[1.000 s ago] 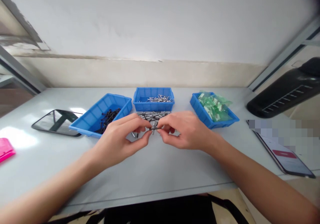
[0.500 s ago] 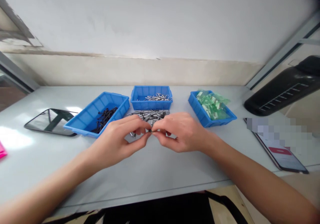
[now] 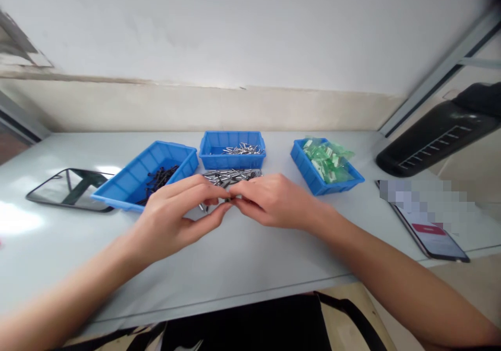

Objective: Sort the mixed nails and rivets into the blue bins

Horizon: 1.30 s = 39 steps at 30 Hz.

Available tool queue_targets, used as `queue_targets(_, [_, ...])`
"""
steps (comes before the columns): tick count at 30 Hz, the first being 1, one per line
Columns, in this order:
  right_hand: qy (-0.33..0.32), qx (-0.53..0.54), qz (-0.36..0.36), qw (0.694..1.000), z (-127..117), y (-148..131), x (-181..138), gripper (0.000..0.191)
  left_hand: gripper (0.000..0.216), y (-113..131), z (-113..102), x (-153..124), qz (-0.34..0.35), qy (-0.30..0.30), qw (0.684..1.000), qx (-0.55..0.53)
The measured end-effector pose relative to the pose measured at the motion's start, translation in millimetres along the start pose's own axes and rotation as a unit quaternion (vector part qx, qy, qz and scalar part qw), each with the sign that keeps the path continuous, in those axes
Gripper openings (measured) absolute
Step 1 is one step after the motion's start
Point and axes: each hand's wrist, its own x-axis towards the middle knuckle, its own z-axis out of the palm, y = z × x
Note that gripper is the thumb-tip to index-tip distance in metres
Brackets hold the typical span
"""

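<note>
My left hand (image 3: 183, 213) and my right hand (image 3: 270, 200) meet fingertip to fingertip above the table. Both are closed in a pinch around something small and dark, mostly covered by the fingers and too small to name. Just behind the fingertips lies a loose pile of thin silvery metal pins or rods (image 3: 230, 176) on the tabletop. Left of the pile, a blue bin (image 3: 129, 176) holds dark, screw-like pieces (image 3: 160, 179). Behind the pile, a second blue bin (image 3: 213, 160) contains small silvery metal pieces (image 3: 245, 148).
A third blue bin (image 3: 313, 181) at the right holds green plastic packets (image 3: 329, 158). Beyond it are a black bottle (image 3: 434, 137) and a phone (image 3: 438, 239). A flat dark-rimmed glossy object (image 3: 74, 189) lies at the left of the grey table (image 3: 250, 267), which backs onto a wall.
The view has shifted slightly, moving everything a little left. My right fingers have rolled in closer over the left fingertips, and the small piece is more covered.
</note>
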Motion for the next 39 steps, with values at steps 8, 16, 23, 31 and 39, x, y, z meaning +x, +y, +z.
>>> queue_targets(8, [-0.071,-0.005,0.032,0.997,1.0,-3.2,1.0,0.016,0.011,-6.1,1.2,-2.8,0.029,-0.066,0.997,0.028])
queue_targets(16, [-0.045,-0.022,0.040,0.998,-1.6,2.1,-0.9,0.021,0.007,-6.5,-12.1,3.2,-0.029,0.011,0.997,0.077])
queue_targets(23, [-0.077,-0.041,0.054,0.995,-1.5,3.3,-0.4,0.022,0.028,-48.2,-51.4,7.5,-0.233,-0.023,0.911,0.339])
queue_targets(31, [-0.073,-0.023,0.051,0.996,-1.1,5.3,-1.6,0.021,0.025,-50.7,-42.6,4.5,-0.106,-0.122,0.939,0.302])
queue_targets(39, [-0.077,-0.008,0.059,0.995,-4.0,3.3,0.5,0.020,0.025,-34.3,-7.3,-4.3,0.025,-0.255,0.950,0.176])
